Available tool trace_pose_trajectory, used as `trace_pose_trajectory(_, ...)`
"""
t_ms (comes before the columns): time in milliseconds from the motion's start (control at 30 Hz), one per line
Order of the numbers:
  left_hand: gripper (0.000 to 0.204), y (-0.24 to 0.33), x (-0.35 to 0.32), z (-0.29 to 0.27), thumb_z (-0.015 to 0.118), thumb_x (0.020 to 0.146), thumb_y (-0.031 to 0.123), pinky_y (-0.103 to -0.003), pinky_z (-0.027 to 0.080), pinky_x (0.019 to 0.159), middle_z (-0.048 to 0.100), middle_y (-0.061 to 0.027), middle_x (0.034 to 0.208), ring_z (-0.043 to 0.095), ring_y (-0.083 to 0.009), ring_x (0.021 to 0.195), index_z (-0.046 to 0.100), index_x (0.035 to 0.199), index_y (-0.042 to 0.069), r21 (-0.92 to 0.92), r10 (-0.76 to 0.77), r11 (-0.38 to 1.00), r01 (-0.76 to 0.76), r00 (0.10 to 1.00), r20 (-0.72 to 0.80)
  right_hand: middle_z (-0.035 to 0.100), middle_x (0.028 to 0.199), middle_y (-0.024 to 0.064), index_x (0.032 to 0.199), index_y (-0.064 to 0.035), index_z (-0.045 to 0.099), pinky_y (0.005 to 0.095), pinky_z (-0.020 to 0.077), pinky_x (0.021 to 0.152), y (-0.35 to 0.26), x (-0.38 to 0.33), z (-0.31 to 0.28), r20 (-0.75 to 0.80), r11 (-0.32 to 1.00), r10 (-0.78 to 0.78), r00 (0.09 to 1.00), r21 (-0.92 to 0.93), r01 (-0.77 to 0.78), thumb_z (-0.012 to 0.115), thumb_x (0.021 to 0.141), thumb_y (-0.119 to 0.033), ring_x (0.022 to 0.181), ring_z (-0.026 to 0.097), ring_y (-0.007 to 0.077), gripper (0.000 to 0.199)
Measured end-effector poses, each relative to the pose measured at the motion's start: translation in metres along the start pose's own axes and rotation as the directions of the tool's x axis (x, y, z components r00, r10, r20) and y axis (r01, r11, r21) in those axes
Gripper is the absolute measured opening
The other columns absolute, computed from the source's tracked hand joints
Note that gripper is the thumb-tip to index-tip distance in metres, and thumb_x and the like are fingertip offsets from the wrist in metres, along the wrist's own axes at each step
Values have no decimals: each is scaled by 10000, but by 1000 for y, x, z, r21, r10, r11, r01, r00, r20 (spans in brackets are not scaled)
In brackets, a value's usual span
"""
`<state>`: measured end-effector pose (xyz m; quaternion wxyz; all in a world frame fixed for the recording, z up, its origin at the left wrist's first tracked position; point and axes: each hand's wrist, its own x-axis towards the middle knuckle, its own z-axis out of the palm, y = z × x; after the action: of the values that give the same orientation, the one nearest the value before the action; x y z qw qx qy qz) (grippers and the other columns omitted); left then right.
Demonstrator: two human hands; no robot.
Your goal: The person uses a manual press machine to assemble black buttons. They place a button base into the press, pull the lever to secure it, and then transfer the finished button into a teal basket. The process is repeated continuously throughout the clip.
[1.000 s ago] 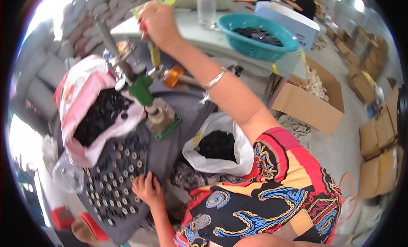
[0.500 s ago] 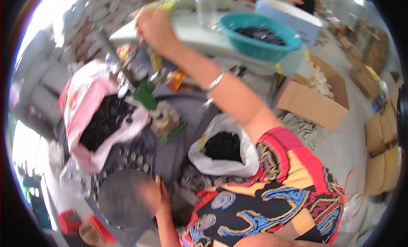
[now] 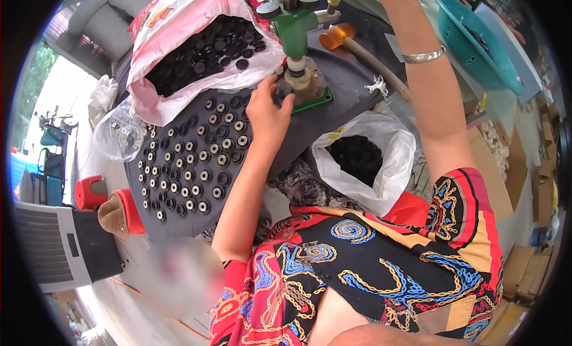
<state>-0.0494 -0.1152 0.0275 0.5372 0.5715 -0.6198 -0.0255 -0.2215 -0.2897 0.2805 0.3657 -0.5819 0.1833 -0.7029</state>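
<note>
My left hand [image 3: 269, 117] is beside the base of a green hand press [image 3: 296, 39], its thumb and forefinger apart and nothing visible between them. The fingertips are close to the press's pale lower die [image 3: 299, 79]; whether they touch it I cannot tell. My right forearm [image 3: 426, 66], with a silver bracelet [image 3: 424, 57], reaches up past the top edge, so that hand is out of view. Left of my left wrist, small round black pieces with metal rings [image 3: 190, 146] lie in rows on the dark cloth [image 3: 250, 191]. Behind them, a pink-and-white bag [image 3: 143, 99] gapes over black discs [image 3: 220, 45].
A white bag [image 3: 396, 173] of black pieces stands before me. Right of the press lies an orange-headed mallet [image 3: 369, 57]. A clear bag [image 3: 113, 134] of small rings sits at left. Further right are a teal basin [image 3: 476, 54] and a cardboard box [image 3: 518, 161].
The view has tilted, bringing the rows of pieces closer to its middle. My left hand has moved up to the press. My right hand, raised and closed before, has passed out of view.
</note>
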Motion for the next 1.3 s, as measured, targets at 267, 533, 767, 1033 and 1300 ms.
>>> trace_pose_trajectory(267, 610, -5, 27, 41, 779, 712, 85, -456, 484, 872, 668, -167, 1033, 620, -348, 996, 521, 1260, 16, -34, -54, 998, 56, 997, 60, 502, 600, 21, 741, -79, 582, 290, 429, 421, -2, -2, -3, -17, 1000, -5, 1000, 6, 5, 561, 895, -206, 476, 489, 136, 201)
trace_pose_trajectory(533, 630, -16, 36, 70, 797, 699, 83, -447, 478, 897, 680, -179, 1058, 632, -360, 1020, 524, 1261, 1, -137, -87, 986, 91, 996, 35, 506, 614, 51, 766, -54, 543, 298, 450, 473, -32, -47, -21, 46, 989, -144, 988, -26, 146, 508, 937, -187, 494, 504, 154, 219)
trace_pose_trajectory(767, 629, -19, 30, 52, 747, 724, 45, -417, 505, 914, 681, -216, 1136, 664, -356, 1037, 505, 1301, -17, -190, -130, 972, 141, 989, 69, 551, 707, 119, 818, 11, 529, 362, 538, 624, -24, -138, -48, 218, 855, -471, 855, -125, 503, 459, 945, -81, 593, 572, 204, 171)
trace_pose_trajectory(1033, 318, -34, 20, -48, 586, 835, -38, -303, 546, 759, 744, -129, 962, 715, -186, 827, 660, 1141, 9, -164, -111, 983, 84, 981, -161, 583, 829, 139, 861, -2, 512, 534, 486, 930, 22, -232, -82, 235, 875, -462, 855, -38, 483, 404, 953, -16, 784, 595, 250, 142)
trace_pose_trajectory(1300, 180, -39, -54, -141, 639, 775, -20, -380, 542, 775, 725, -125, 887, 679, -296, 847, 745, 902, 49, 294, -26, 956, 9, 998, 54, 579, 726, 114, 817, 40, 544, 384, 584, 691, -39, -149, -49, 459, 440, -521, 720, -578, 687, 497, 855, 106, 628, 616, 204, 90)
